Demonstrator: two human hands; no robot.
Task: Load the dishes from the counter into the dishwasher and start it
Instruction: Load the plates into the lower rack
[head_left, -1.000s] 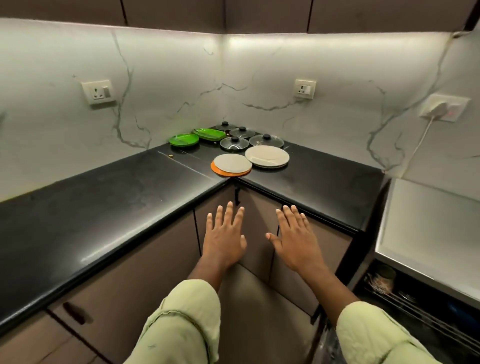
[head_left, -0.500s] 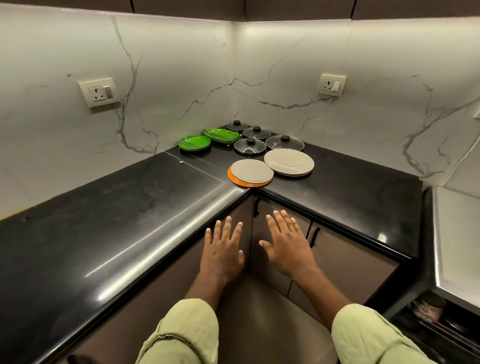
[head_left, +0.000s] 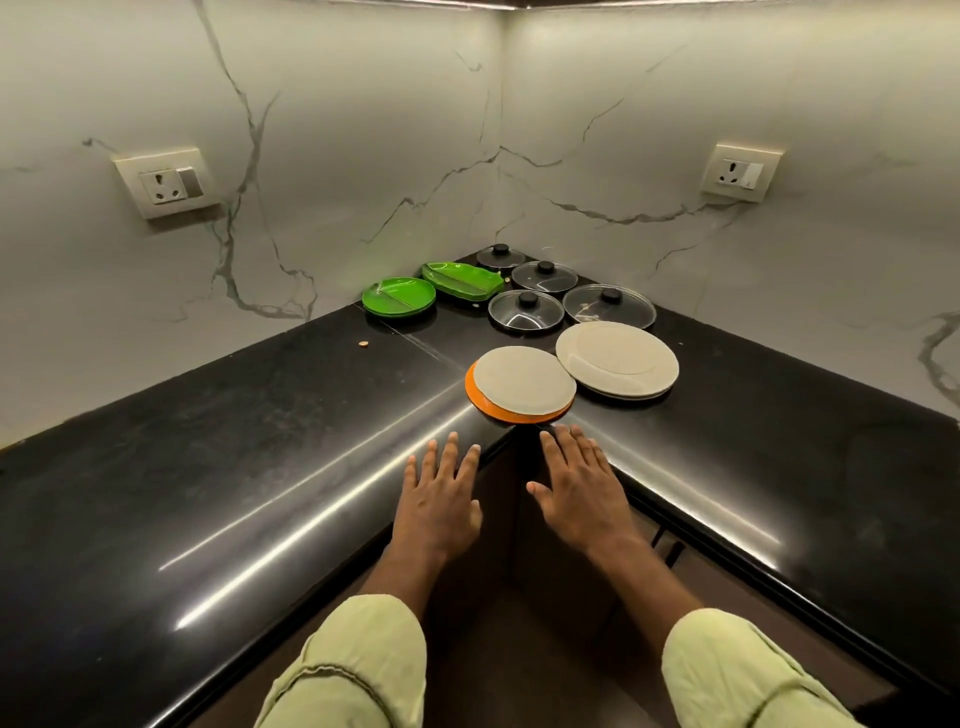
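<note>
On the black corner counter (head_left: 218, 467) lie the dishes. A beige plate (head_left: 524, 383) sits on an orange plate (head_left: 480, 402) at the inner corner edge. To its right is a stack of larger beige plates (head_left: 617, 358). Behind them lie several glass lids with black knobs (head_left: 525, 309) and two green plates (head_left: 399, 295) (head_left: 462, 278). My left hand (head_left: 439, 499) and my right hand (head_left: 579, 486) are stretched out flat with fingers straight, just short of the orange plate, holding nothing. The dishwasher is out of view.
Marble walls carry a socket on the left (head_left: 165, 182) and one on the right (head_left: 740, 172). A small crumb (head_left: 364, 343) lies on the counter. Dark cabinet doors (head_left: 675, 551) stand below the counter edge.
The view has turned left and moved closer to the corner; the open dishwasher at the right has left the frame. Both hands have risen towards the counter edge and the orange plate.
</note>
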